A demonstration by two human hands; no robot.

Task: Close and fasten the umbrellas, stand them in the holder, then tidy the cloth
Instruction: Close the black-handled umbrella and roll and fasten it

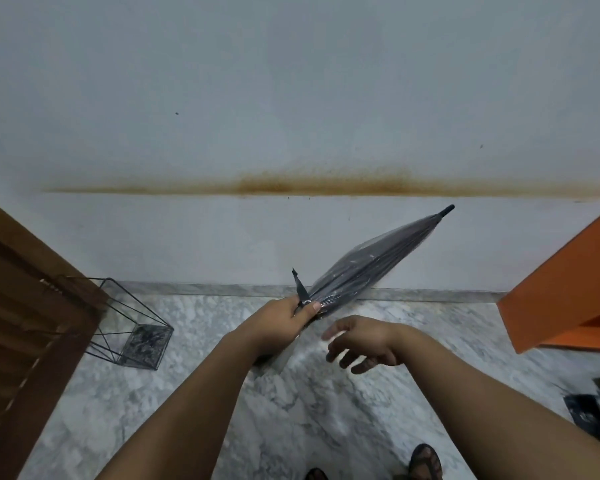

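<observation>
Item: one folded umbrella (pixel 367 265), clear canopy with dark ribs, held in my left hand (pixel 284 318) at the gathered lower edge, thumb pressed on it, black tip pointing up and right toward the wall (pixel 291 98); its black strap (pixel 300 285) stuck up loose. My right hand (pixel 362 341) hung beside it, fingers spread, holding nothing. Wire holder (pixel 132 323) stood on the marble floor (pixel 222 410) at left, well apart

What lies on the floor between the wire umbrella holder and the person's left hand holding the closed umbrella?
Only bare marble floor shows between the wire holder and the left hand gripping the umbrella, in the head view.
</observation>
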